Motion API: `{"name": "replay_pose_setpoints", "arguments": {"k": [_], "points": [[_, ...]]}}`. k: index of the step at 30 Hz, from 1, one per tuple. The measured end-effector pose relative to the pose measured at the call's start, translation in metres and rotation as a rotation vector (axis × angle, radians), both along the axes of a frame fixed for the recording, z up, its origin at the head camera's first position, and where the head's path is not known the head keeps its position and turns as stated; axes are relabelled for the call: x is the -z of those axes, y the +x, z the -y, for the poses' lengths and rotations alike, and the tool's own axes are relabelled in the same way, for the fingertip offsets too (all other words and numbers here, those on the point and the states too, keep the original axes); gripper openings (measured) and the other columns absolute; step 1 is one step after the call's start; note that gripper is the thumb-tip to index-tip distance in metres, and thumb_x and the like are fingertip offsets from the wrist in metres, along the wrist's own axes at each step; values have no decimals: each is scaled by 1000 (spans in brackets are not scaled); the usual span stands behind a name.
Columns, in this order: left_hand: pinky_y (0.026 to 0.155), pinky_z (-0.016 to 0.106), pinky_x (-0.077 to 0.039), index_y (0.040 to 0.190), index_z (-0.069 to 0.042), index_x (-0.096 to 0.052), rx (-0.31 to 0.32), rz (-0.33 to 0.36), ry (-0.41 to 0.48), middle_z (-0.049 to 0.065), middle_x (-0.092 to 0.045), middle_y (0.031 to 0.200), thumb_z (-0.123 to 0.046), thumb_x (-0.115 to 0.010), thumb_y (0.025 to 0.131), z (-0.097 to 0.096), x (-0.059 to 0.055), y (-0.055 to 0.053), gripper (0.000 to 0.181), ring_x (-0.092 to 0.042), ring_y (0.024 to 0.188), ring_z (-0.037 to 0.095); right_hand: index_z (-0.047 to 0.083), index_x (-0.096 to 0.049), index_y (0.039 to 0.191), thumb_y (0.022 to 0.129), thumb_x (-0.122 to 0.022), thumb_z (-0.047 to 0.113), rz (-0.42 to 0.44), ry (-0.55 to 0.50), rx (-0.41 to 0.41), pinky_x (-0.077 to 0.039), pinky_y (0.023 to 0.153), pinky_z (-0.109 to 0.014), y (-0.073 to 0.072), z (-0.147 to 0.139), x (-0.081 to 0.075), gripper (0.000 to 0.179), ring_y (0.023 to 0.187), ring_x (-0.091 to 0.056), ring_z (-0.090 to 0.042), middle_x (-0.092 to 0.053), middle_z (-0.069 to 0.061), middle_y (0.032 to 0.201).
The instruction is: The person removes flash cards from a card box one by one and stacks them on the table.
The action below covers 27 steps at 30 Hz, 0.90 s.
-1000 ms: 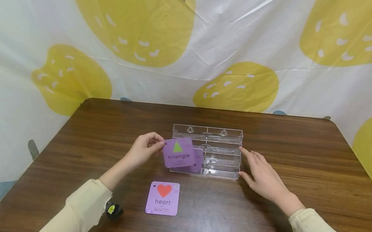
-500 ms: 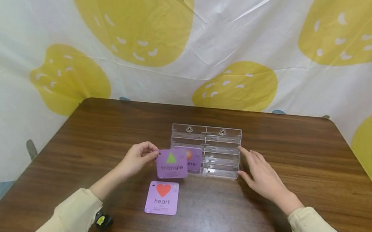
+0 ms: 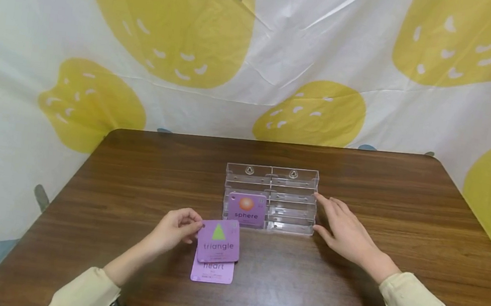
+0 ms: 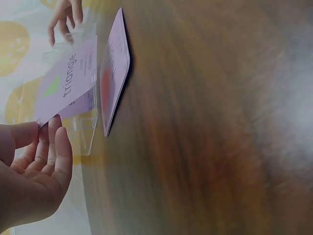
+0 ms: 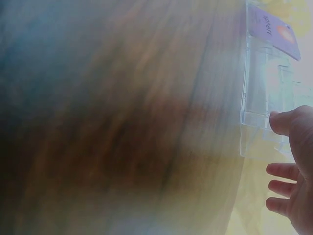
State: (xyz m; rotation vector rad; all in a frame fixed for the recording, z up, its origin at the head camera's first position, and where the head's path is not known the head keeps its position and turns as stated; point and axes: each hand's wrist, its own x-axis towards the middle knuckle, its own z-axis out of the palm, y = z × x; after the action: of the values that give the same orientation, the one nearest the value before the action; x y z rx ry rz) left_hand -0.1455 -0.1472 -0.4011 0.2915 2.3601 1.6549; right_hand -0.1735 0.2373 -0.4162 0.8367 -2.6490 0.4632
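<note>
My left hand (image 3: 175,231) pinches the left edge of a purple triangle card (image 3: 218,251), thumb against fingers. In the left wrist view that triangle card (image 4: 73,81) hangs tilted above the heart card (image 4: 113,73). The purple heart card (image 3: 212,273) lies on the table, its upper part hidden in the head view. A clear plastic tiered rack (image 3: 292,198) stands behind, with a purple sphere card (image 3: 246,209) in its lower left section. My right hand (image 3: 346,229) rests its thumb and a finger on the rack's right side; the right wrist view shows the thumb (image 5: 281,122) against it.
The rack's right column shows several clear tiers without cards. Brown wood-grain table (image 3: 158,163) spreads around the things. A white curtain (image 3: 214,109) with yellow fruit prints hangs behind the table's back edge.
My left hand has drawn the triangle card down and toward me, from in front of the rack to over the heart card. The sphere card is now uncovered. My right hand stays put.
</note>
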Motion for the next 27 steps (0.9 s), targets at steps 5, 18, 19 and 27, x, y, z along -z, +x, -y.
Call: {"name": "replay_pose_setpoints", "arguments": {"k": [5, 18, 19, 27], "points": [[59, 29, -52, 94, 11, -54, 17, 40, 5, 11, -63, 78, -5, -54, 89, 0, 2, 8, 17, -58, 67, 13, -1, -32, 135, 79, -69, 16, -2, 3, 5, -34, 97, -50, 0, 0, 0, 70, 114, -42, -43, -48, -22, 125], [57, 30, -52, 97, 12, -53, 46, 99, 13, 8, -62, 77, -8, -53, 90, 5, 10, 15, 21, -57, 67, 14, -1, -32, 135, 79, -69, 15, -6, 2, 2, -35, 96, -51, 1, 0, -1, 69, 113, -42, -44, -48, -23, 125], [58, 29, -52, 97, 12, -53, 47, 107, 11, 7, -62, 77, -9, -53, 90, 5, 10, 15, 21, -57, 67, 13, -1, -32, 135, 79, -69, 15, -6, 2, 2, -35, 96, -51, 1, 0, -1, 69, 113, -42, -44, -48, -23, 125], [57, 27, -51, 98, 9, -55, 38, 163, -53, 5, -62, 77, -9, -54, 89, 4, 12, 12, 21, -57, 66, 11, -1, -31, 135, 79, -69, 15, 1, 5, 2, -35, 97, -51, -1, 0, 1, 70, 114, -42, -44, -47, -22, 127]]}}
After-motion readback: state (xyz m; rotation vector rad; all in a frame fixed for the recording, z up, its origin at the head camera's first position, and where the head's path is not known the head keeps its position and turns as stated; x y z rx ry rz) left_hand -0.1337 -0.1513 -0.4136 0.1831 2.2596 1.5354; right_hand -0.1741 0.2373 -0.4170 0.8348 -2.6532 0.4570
